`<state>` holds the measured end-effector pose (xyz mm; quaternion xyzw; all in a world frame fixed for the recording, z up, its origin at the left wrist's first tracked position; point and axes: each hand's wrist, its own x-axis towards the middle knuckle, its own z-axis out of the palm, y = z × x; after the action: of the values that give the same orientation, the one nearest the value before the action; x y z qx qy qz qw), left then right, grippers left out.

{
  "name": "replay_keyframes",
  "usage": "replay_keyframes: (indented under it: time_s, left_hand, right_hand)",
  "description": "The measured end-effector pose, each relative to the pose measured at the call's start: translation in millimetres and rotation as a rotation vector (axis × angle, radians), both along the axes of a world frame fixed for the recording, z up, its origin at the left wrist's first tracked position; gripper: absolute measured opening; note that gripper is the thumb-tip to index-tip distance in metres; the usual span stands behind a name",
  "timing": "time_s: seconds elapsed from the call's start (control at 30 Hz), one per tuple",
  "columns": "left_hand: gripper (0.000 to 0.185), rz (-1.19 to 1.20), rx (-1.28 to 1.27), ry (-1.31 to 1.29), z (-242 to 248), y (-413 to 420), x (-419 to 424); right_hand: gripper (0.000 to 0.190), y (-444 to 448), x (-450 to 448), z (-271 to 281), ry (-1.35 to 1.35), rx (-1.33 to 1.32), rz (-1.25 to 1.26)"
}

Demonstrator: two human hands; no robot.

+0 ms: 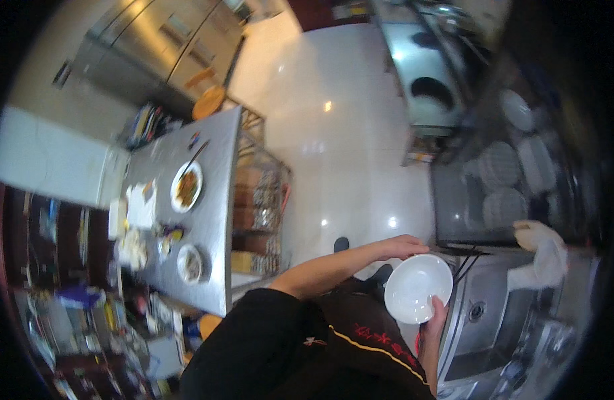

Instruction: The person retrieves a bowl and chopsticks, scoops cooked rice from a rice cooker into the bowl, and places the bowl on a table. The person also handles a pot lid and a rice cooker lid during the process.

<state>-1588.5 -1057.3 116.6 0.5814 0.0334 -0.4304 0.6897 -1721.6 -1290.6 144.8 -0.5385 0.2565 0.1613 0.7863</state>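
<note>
A shallow white bowl (pixel 418 287) is held in front of my body, its glossy inside facing up. My right hand (pixel 435 316) grips its near right side, the thumb lying over the rim. At the far rim is my left hand (pixel 406 246); its fingertips are partly hidden behind the bowl. Dark chopsticks (pixel 466 264) stick out past the bowl's right side, over the edge of the sink. Which hand holds them, if either, I cannot tell.
A steel sink (pixel 479 312) with a drain lies to my right, with a pale rubber glove (pixel 542 250) at its edge. Beyond stand several stacked dishes (pixel 502 165). On the left, a steel table (pixel 217 200) carries a plate of food (pixel 187 187) and a small bowl (pixel 189 265).
</note>
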Motion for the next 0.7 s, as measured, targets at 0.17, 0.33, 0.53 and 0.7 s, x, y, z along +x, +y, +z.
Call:
replay_keyframes:
  time_s: [0.17, 0.33, 0.53, 0.7]
  left_hand:
    - [0.054, 0.327, -0.341, 0.194, 36, 145, -90]
    - [0.057, 0.734, -0.379, -0.068, 51, 226, -152]
    - [0.067, 1.062, -0.400, -0.137, 57, 296, -197]
    - [0.066, 1.246, -0.293, -0.231, 49, 315, -236]
  right_hand:
    - [0.052, 99, 70, 9, -0.012, 0.031, 0.297]
    - [0.051, 219, 114, 23, -0.096, 0.041, 0.584]
    - [0.055, 346, 124, 41, -0.082, 0.114, 0.923]
    - [0.056, 411, 121, 51, -0.007, 0.100, 1.213]
